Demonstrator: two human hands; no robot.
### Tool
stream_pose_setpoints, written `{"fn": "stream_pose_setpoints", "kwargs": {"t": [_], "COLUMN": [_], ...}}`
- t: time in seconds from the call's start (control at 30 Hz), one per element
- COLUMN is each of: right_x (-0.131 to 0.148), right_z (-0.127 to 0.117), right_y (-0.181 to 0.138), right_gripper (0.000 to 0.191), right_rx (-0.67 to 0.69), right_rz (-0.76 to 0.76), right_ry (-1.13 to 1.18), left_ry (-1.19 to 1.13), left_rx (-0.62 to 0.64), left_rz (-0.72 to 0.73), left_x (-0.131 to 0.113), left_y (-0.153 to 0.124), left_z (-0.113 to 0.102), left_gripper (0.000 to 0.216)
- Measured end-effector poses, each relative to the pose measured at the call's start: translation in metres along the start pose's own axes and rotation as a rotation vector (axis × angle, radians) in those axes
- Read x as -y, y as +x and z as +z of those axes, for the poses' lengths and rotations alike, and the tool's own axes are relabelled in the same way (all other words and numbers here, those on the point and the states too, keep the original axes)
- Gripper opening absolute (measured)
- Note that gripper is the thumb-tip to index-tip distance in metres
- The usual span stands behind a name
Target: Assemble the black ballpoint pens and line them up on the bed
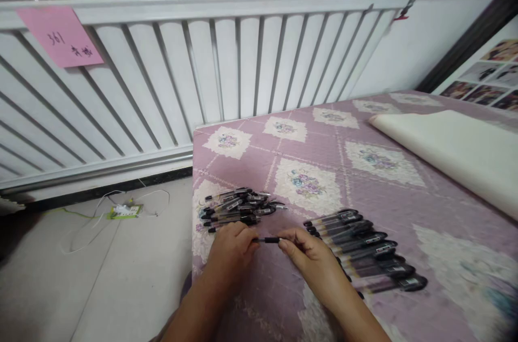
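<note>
Head view: left hand (pixel 233 247) and right hand (pixel 311 257) turned inward, each grip pinched on the same pen (pixel 272 240).

Handwritten "361" (pixel 55 39) on the pink note (pixel 60 53), characters (pixel 81 51) below unclear.

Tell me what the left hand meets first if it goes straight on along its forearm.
Most likely the pile of pens on the cloth, just past the left hand. Depth is unclear from one view, so it might pass above them.
</note>
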State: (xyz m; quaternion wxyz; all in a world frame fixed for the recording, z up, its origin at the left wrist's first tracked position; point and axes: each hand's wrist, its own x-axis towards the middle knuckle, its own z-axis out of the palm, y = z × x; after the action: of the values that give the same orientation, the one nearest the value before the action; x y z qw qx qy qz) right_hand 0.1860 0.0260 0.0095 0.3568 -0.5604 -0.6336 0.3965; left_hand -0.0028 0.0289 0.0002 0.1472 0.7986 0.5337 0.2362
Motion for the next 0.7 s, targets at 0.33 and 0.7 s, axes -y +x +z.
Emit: {"fn": "stream_pose_setpoints", "kwargs": {"t": [0.33, 0.7], "right_x": [-0.0025, -0.0040], "right_z": [0.0012, 0.0037], "right_y": [-0.0037, -0.0027], "right_gripper": [0.039, 0.025], "right_rx": [0.013, 0.015], "right_rz": [-0.079, -0.038], "right_ry": [-0.200, -0.075], "left_ry": [-0.018, -0.019], "left_rx": [-0.070, -0.069], "left_rz": [0.074, 0.035], "left_x": [0.0010, 0.0023], "left_y": [-0.0015, -0.0014], "left_z": [0.0031, 0.0025], "left_gripper": [0.009, 0.012]}}
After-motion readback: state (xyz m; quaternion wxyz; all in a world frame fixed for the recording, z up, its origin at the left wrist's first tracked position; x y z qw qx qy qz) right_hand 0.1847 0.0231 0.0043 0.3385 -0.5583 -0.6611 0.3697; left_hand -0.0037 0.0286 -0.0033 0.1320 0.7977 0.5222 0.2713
